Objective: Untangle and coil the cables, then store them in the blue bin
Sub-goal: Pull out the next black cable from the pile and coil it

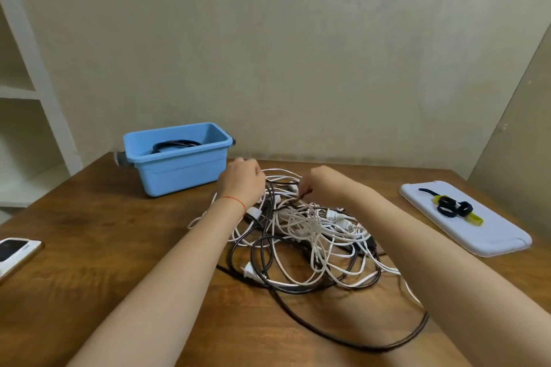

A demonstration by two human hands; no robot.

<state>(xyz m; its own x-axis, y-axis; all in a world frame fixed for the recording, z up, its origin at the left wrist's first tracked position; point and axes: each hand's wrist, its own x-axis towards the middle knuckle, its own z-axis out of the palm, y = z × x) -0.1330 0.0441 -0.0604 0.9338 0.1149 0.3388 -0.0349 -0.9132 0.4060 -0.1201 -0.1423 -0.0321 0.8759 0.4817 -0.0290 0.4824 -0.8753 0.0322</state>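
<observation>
Cables (304, 229) lie knotted mid-desk beside the blue bin (179, 158); with the right hand (316, 185) pinching a strand and the left hand (243, 180) curled into the far loops, its grip unclear, feed one plug back through slowly rather than yanking.

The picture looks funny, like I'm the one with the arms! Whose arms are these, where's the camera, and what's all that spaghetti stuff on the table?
The camera sits on a person's head and looks down, so you see their own two arms. The "spaghetti" is a tangle of white and black cables on a wooden table. The left hand and right hand both reach into the far side of the pile; the right fingers seem to pinch a cable, but the left fingers are hidden. Behind sits a blue bin with one coiled black cable already inside. On the right, a white tray holds some black and yellow straps. A phone lies at the left edge.
</observation>
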